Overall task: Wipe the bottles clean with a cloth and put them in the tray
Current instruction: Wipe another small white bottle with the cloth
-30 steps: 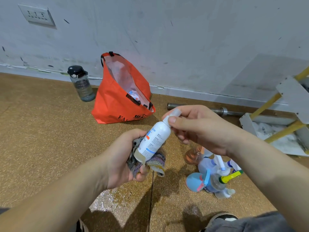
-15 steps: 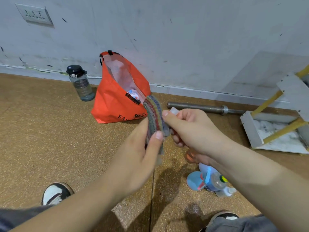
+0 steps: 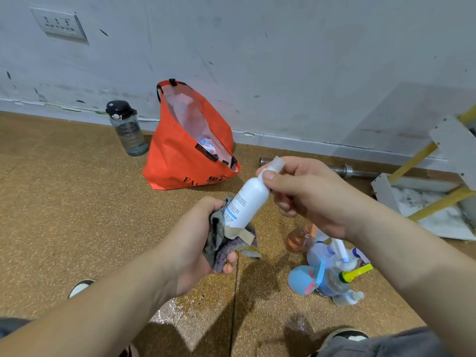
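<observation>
A white bottle (image 3: 246, 204) with blue print is held tilted above the floor. My right hand (image 3: 306, 194) pinches its clear cap end. My left hand (image 3: 203, 240) grips a striped grey-purple cloth (image 3: 226, 246) wrapped around the bottle's base. On the floor to the lower right lies a cluster of other bottles (image 3: 327, 266), among them a blue round one, a clear one with a yellow part and an amber one. A white tray (image 3: 381, 191) with yellow bars sits at the right by the wall.
An open orange bag (image 3: 185, 161) stands near the wall with a dark water bottle (image 3: 127, 128) to its left. A metal bar (image 3: 345, 170) lies along the wall. My shoes and knees show at the bottom edge. The floor is brown cork.
Half a second ago the cloth was up near the bottle's top, covering it. My left hand has since slid the cloth down to the base, and the white body shows again.
</observation>
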### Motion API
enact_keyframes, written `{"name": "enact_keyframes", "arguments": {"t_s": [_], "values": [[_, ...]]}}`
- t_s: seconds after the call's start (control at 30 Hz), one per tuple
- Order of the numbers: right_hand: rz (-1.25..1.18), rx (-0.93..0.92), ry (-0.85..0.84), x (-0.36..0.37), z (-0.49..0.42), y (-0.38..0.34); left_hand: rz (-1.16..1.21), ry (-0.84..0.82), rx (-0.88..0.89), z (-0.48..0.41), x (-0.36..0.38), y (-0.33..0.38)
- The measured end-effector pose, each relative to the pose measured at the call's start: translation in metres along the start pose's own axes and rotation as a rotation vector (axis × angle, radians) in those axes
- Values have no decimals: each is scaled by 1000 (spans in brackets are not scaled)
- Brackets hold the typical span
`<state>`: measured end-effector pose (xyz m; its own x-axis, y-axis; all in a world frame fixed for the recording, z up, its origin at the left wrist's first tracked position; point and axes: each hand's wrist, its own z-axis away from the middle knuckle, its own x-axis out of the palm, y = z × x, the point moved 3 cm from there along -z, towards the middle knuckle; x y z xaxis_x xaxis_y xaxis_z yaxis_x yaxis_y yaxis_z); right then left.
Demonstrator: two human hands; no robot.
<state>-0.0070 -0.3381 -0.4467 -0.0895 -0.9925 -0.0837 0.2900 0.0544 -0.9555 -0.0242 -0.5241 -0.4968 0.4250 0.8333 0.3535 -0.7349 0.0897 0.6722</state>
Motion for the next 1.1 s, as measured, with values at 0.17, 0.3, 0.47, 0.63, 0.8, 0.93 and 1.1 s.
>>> {"name": "enact_keyframes", "arguments": {"t_s": [0.17,0.3,0.47,0.63,0.8,0.93,1.1], "values": [[32,-22,139,6,-1,13,-217,153,97,1,2,1],[111,-37,250,21,-2,24,-288,324,347,-1,1,-3],[10,12,252,32,-7,28,-979,356,974,8,6,5],[-103,44,202,33,-4,27,-900,283,940,5,1,6],[-64,-33,207,19,-1,13,-137,208,210,-6,-1,1],[13,-51,126,18,4,7,-14,111,40,-6,0,-4],[42,-83,-45,16,6,2,-40,37,-14,0,2,-2]]}}
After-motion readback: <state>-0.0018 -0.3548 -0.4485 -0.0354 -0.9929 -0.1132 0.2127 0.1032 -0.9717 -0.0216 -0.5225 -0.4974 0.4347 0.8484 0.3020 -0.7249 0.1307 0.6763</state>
